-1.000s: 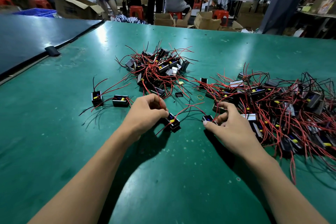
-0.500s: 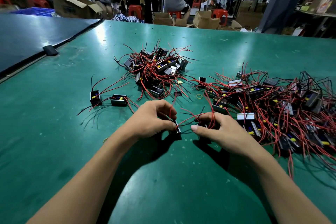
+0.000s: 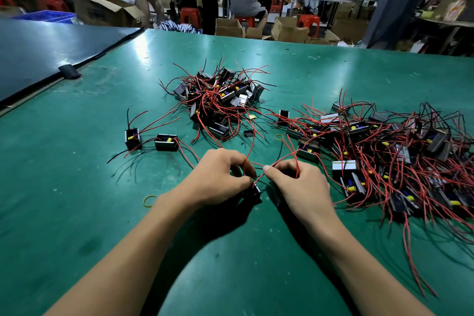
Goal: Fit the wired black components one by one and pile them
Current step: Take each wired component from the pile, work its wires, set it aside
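My left hand point(image 3: 220, 179) grips a small black component point(image 3: 256, 191) with red wires, mostly hidden under its fingers. My right hand point(image 3: 300, 185) is curled close beside it, holding a second black piece that is largely hidden; red wires loop up between the two hands. A heap of wired black components point(image 3: 220, 100) lies in the middle of the green table point(image 3: 77, 213). A larger tangle of them point(image 3: 389, 151) spreads across the right side. Two single components point(image 3: 133, 137) point(image 3: 166, 141) sit apart at the left.
A yellow rubber band point(image 3: 149, 200) lies left of my left wrist, another point(image 3: 278, 137) beyond my right hand. A small black cap point(image 3: 248, 133) lies near the middle heap. A dark table point(image 3: 38, 56) adjoins at the left. People, cardboard boxes and red stools stand behind.
My right hand has come left from the edge of the big tangle with a piece. Both hands now meet at the table's front middle, and the wires stand up between them.
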`<state>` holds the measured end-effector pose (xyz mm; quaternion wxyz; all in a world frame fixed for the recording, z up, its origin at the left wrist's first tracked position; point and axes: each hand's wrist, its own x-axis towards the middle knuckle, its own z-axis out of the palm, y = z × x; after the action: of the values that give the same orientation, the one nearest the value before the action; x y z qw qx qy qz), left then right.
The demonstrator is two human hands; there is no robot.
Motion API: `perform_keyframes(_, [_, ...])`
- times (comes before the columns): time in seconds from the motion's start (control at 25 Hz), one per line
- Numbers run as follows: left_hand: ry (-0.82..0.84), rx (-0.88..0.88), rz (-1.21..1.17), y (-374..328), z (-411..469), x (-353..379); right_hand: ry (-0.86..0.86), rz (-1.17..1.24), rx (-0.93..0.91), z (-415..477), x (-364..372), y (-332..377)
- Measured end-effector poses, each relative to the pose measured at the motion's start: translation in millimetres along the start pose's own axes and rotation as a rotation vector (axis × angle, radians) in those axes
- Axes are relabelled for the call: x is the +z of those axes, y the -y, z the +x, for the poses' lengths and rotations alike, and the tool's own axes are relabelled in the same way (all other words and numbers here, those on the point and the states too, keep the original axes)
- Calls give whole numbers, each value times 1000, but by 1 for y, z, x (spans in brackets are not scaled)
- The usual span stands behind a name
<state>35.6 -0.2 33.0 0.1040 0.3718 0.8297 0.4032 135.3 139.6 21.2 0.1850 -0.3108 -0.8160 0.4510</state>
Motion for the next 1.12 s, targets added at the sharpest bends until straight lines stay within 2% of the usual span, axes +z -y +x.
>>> perform_keyframes(0.12, [-83, 17, 44, 2, 1, 3, 16, 92, 14, 1, -1, -2])
perform_keyframes(0.24, [-132, 47, 47, 2, 1, 7, -2, 62, -39, -1, 0, -2])
perform_keyframes(0.4, [-132, 70, 8, 1, 1, 11, 51, 22, -75, -5, 1, 0])
perform_keyframes(0.52, [-122, 75, -19, 2, 2, 11, 28, 27, -96, -3, 3, -1])
perform_keyframes(0.68, [-151, 53, -2, 4, 4, 11, 64, 99, -50, 1, 3, -2])
perform_keyframes(0.84, [-144, 34, -24, 6, 5, 8, 89, -24, -67, 2, 2, 0])
perform_keyframes(1.0, [-150, -4, -51, 7, 6, 7, 167, 170, -123, 0, -1, -2])
perform_keyframes(1.12, [-191, -88, -116, 10, 7, 6, 204, 230, -222, 0, -1, -4])
